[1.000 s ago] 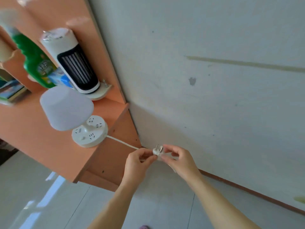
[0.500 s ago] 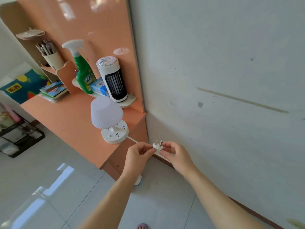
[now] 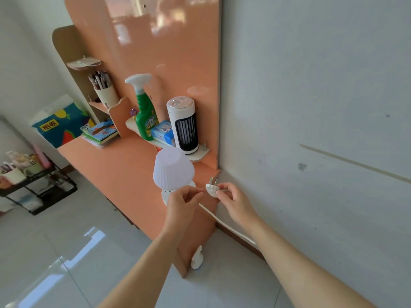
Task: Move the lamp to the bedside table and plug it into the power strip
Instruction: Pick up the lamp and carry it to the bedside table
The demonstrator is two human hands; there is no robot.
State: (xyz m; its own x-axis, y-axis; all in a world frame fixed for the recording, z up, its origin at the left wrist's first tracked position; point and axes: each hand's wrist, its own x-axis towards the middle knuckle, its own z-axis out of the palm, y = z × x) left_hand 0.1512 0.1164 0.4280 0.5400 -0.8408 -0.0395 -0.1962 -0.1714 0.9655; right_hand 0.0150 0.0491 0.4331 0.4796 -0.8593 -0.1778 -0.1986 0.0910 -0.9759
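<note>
Orange desk: lamp before heater, spray bottle.

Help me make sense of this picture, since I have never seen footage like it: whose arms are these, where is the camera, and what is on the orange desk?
There is no machine here. A person wears a wide-angle camera on the head, so you look down along their own two bare arms. The right hand pinches a white plug, prongs pointing up; its white cord hangs toward the floor. The left hand is closed beside the plug; what it grips is hidden. On the orange desk stands a small lamp on a round white base. Behind it, on a low shelf, are a green spray bottle, a blue packet and a white cylindrical appliance.
</note>
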